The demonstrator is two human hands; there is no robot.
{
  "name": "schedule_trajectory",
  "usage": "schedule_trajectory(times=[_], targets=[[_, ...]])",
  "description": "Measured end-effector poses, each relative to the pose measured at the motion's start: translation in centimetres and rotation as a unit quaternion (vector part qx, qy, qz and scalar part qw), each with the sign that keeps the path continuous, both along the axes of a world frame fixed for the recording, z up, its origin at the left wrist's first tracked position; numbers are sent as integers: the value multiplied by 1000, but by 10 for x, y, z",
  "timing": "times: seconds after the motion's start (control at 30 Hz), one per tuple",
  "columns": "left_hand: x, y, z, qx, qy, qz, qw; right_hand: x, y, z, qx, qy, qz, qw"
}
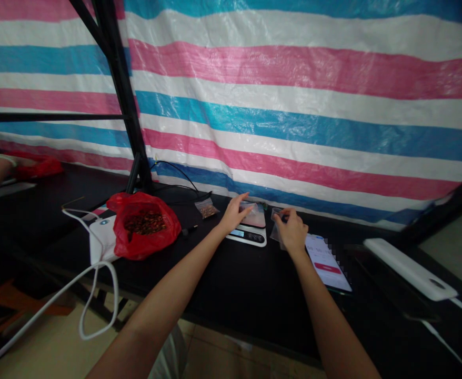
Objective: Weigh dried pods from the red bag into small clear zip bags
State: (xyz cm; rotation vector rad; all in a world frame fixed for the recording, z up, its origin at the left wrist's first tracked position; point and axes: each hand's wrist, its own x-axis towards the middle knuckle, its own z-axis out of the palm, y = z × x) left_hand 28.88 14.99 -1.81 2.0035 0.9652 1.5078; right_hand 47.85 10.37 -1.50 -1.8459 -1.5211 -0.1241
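In the head view, the left hand (233, 215), fingers (239, 200) parted, hovers at the scale's (249, 240) ten o'clock, where a stray press could skew its reading, while the right hand (293, 231) pinches a bag (275, 232) at three o'clock, which a loose hold could drop.

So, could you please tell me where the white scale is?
In the head view, the white scale sits on the black table just right of centre, the left hand at its left side and the right hand to its right.
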Motion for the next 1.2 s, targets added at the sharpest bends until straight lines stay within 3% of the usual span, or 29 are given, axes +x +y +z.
schedule_trajectory(times=[0.27, 0.4, 1.2], targets=[[-17, 9, 7, 37, -114, 178, 977, -2, -1, 1, -4, -7, 1, 1000], [-27, 15, 6, 44, -116, 237, 964, -2, -1, 0, -3, -11, 0, 1000], [-27, 15, 6, 63, -91, 215, 970, -1, 0, -1, -10, -12, 14, 1000]])
